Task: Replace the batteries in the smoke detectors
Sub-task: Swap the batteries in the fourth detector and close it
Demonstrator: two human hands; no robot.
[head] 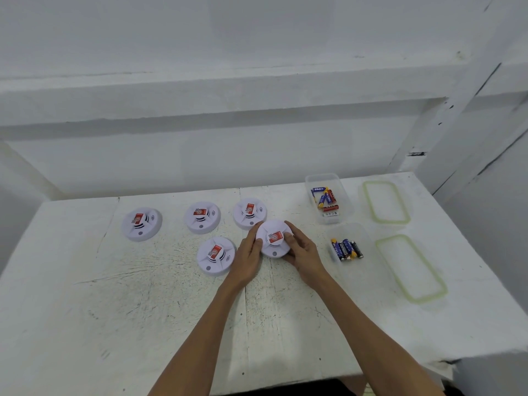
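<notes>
Both hands grip one white round smoke detector [273, 239] with a red label, face up, just above the table. My left hand [249, 256] clasps its left rim; my right hand [302, 252] holds its right rim with the thumb on top. Other detectors lie face up on the table: one at the far left [142, 224], one in the middle back [202, 217], one behind the held one [249, 212], and one beside my left hand [215, 255]. A near clear box [368, 238] holds several blue batteries [346, 248]. A far clear box [328, 180] holds blue and red batteries [325, 199].
Two clear lids with green seals lie to the right of the boxes, one at the back [385, 202] and one nearer [411, 267]. The white scratched table [143, 310] ends at a white wall behind, and its right edge drops off near the lids.
</notes>
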